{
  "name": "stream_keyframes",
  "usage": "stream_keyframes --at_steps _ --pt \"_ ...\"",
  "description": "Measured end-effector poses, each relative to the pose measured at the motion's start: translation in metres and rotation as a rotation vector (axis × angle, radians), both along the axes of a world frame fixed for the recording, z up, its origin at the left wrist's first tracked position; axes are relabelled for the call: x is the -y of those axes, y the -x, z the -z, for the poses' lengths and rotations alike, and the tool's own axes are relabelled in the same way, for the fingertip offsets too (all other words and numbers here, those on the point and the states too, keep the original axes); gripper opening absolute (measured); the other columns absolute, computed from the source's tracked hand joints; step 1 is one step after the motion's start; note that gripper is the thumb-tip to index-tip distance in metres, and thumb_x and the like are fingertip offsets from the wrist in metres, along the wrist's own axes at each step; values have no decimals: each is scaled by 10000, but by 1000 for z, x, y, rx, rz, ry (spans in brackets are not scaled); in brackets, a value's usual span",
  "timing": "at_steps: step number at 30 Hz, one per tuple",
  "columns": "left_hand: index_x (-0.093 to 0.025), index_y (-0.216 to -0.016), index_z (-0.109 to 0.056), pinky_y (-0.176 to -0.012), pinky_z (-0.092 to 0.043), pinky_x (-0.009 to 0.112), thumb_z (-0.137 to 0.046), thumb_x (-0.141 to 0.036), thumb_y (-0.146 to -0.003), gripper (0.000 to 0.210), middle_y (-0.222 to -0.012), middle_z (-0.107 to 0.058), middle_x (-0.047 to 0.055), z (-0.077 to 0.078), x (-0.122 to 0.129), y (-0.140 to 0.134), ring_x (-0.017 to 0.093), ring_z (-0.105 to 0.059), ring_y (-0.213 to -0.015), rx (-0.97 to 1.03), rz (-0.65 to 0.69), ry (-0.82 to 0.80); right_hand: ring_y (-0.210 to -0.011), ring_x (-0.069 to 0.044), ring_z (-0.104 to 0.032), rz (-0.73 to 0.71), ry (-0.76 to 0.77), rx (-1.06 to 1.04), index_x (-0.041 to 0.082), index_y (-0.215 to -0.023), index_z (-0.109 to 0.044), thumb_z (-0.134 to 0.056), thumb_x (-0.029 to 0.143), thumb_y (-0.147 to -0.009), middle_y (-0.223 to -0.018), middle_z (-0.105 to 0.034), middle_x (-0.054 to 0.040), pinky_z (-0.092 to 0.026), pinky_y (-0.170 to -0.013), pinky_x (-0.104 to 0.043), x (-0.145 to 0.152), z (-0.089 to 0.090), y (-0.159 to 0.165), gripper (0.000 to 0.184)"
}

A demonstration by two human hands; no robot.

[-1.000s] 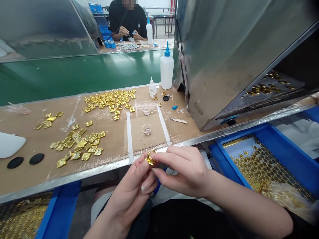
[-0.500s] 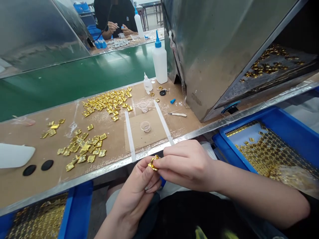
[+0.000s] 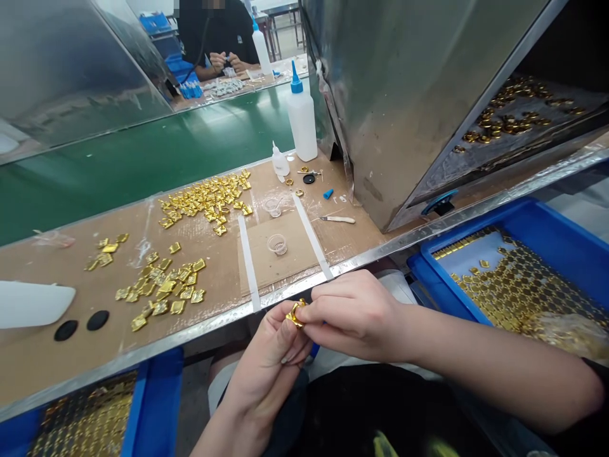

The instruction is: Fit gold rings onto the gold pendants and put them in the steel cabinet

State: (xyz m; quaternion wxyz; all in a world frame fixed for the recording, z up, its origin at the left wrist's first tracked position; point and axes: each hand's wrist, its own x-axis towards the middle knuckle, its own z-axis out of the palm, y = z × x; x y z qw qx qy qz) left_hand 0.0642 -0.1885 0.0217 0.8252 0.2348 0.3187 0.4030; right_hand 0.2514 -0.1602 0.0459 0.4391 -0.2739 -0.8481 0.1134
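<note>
Between my two hands, just off the table's front edge, is a shiny gold ring (image 3: 297,313). My left hand (image 3: 272,346) pinches it from the left with thumb and fingertips. From the other side my right hand (image 3: 359,317) grips it too, its fingers covering part of the ring. Beyond the hands, a small clear plastic cup (image 3: 277,245) stands on a cardboard pad (image 3: 261,276) edged by white tape. Flat gold pieces (image 3: 166,285) lie scattered on the left, and a denser heap of gold pieces (image 3: 204,198) lies farther back.
A large bottle (image 3: 302,124) and a small dropper bottle (image 3: 280,162) stand at the back, near a white-handled knife (image 3: 337,219). Blue trays (image 3: 537,212) of gold parts sit below the table. A metal hood (image 3: 394,95) rises on the right. Across the green belt (image 3: 204,133), another person works.
My hands stay closed around the gold ring, which has turned slightly between the fingers. The whole view has shifted a little. The person opposite has brought both hands together.
</note>
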Motion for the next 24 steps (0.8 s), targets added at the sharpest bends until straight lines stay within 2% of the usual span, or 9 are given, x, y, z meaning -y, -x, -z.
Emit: stream_keyframes --at_steps 4,9,16,18,20,22,24 --pt "-166 -780 -690 -456 -189 163 -859 -450 -794 331 -536 -250 -108 -6 -5 -5 42 -77 -484 46 -19 21 -626 -110 -561 14 23 22 159 -985 -687 -606 208 -987 -725 -643 12 -375 -552 -271 0 -1 -3 94" --pt "-157 -802 -718 -434 -206 122 -896 -419 -756 320 -601 -438 -87 -15 -10 -7 4 -79 -468 109 -53 56 -662 -120 -591 58 52 -93 141 -1219 -652 -649 185 -962 -810 -690 -20 -435 -597 -265 6 -1 -2 261" --pt "-167 -896 -751 -432 -272 114 -903 -429 -739 341 -840 -673 -9 -17 -14 4 -22 -199 -458 34 -84 59 -660 -116 -575 66 87 -193 141 -1232 -657 -668 72 -907 -790 -665 -20 -426 -587 -256 13 -4 -13 332" --pt "-181 -905 -746 -434 -282 130 -896 -445 -736 347 -885 -694 2 -20 -23 15 -19 -227 -454 -77 -145 -23 -643 -117 -554 77 112 -195 144 -1233 -664 -663 67 -908 -751 -634 -9 -411 -576 -259 15 -1 -20 333" --pt "-208 -961 -744 -442 -293 147 -894 -455 -723 374 -851 -693 -5 -22 -39 30 -4 -269 -451 -275 -257 -153 -619 -119 -525 93 137 -186 151 -1236 -668 -645 62 -917 -711 -596 2 -385 -558 -268 18 4 -27 332" --pt "-229 -1025 -742 -469 -320 164 -910 -439 -690 429 -798 -680 -13 -23 -62 51 31 -373 -487 -566 -390 -314 -607 -120 -510 104 162 -170 162 -1244 -665 -622 54 -927 -698 -574 9 -365 -550 -275 21 11 -34 338" --pt "-221 -1032 -753 -528 -377 189 -921 -430 -661 458 -818 -686 3 -24 -90 74 87 -509 -602 -902 -461 -477 -600 -119 -505 110 180 -152 172 -1243 -661 -601 51 -937 -692 -567 13 -357 -545 -275 26 17 -40 335"
